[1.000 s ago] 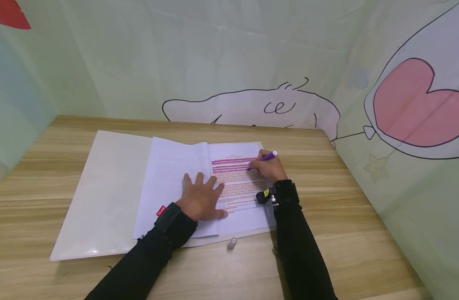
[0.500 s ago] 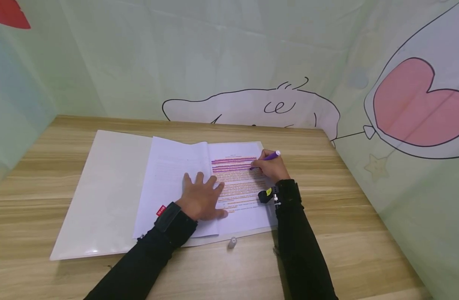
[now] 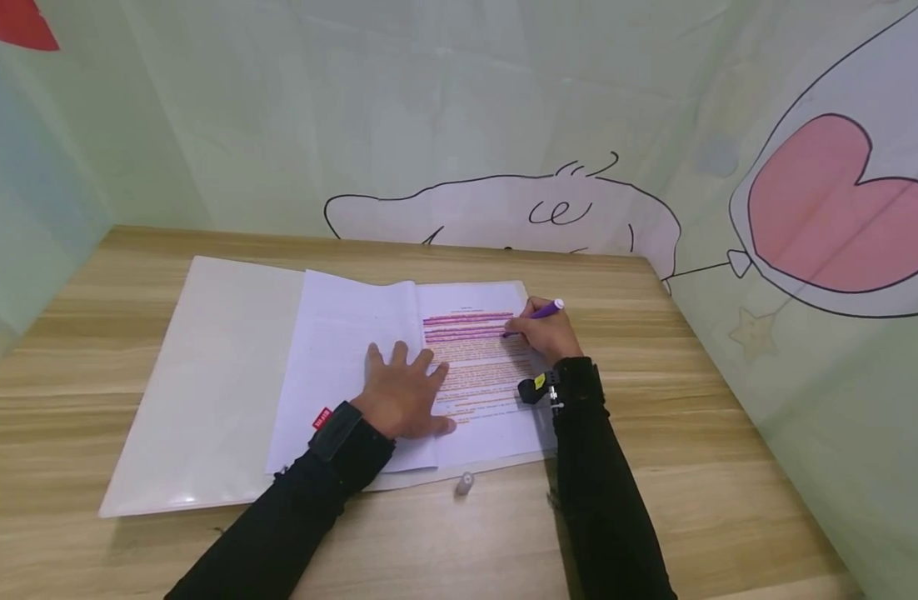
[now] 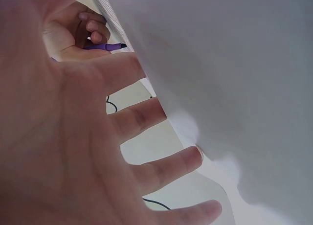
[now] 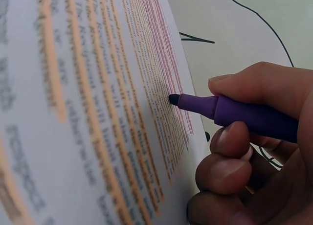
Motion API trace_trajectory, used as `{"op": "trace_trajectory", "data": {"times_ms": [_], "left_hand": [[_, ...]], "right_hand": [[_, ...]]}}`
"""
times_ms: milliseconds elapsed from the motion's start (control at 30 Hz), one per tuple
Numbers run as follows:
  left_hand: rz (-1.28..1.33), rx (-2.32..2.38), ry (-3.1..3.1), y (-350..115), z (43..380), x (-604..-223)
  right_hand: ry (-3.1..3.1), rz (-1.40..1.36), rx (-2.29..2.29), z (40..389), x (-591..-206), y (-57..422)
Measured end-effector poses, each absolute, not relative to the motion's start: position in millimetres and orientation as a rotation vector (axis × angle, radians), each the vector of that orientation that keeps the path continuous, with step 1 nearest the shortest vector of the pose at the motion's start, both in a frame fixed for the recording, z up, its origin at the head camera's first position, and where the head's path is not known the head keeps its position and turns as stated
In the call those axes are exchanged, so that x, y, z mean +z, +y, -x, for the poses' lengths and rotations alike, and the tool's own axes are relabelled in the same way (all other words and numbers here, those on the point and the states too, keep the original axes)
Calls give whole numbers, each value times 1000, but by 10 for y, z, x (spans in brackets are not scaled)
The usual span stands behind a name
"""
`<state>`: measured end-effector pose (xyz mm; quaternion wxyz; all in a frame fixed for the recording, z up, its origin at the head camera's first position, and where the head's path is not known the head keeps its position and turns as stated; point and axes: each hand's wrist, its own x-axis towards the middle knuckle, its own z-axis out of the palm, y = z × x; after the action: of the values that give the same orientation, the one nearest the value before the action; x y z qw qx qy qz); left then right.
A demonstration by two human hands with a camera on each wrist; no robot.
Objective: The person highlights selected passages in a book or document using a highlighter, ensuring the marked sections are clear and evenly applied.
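Right hand (image 3: 549,336): thumb and fingers close around the marker (image 3: 546,309) in a writing grip, apparently to steer the tip finely.
Marker: purple, uncapped, held slanting over the printed page (image 3: 496,437), tip at the right end of the lowest purple line; contact with the paper cannot be confirmed.
Left hand (image 3: 401,400): fingers wide apart and pinching nothing; the hand lies across the fold, mostly over the turned sheet (image 3: 339,333), thumb on the printed page. Judged purpose: keeping the paper flat and steady.
Printed page: right of the fold, exposed for marking; purple lines near the top, orange ones below.
Turned sheet: left of the fold, over the cover (image 3: 204,375), evidently laid back to expose the text.
Cover: opened flat to the left, backing the paper.
Cap (image 3: 464,484): on the table (image 3: 691,500), just beside the cover's near edge; probably the marker's, kept within reach.
Count: two hands, one marker, one cap, one cover, one printed page face up. Sheets beneath and highlighted lines cannot be counted reliably.
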<state>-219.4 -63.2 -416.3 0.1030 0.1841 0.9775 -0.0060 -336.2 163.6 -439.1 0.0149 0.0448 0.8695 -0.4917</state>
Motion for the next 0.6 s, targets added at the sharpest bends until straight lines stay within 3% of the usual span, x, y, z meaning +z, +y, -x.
{"op": "trace_trajectory", "data": {"times_ms": [600], "left_hand": [[-526, 7, 2874, -635, 2211, -4179]], "right_hand": [[2692, -252, -1520, 3368, -4382, 1664]]}}
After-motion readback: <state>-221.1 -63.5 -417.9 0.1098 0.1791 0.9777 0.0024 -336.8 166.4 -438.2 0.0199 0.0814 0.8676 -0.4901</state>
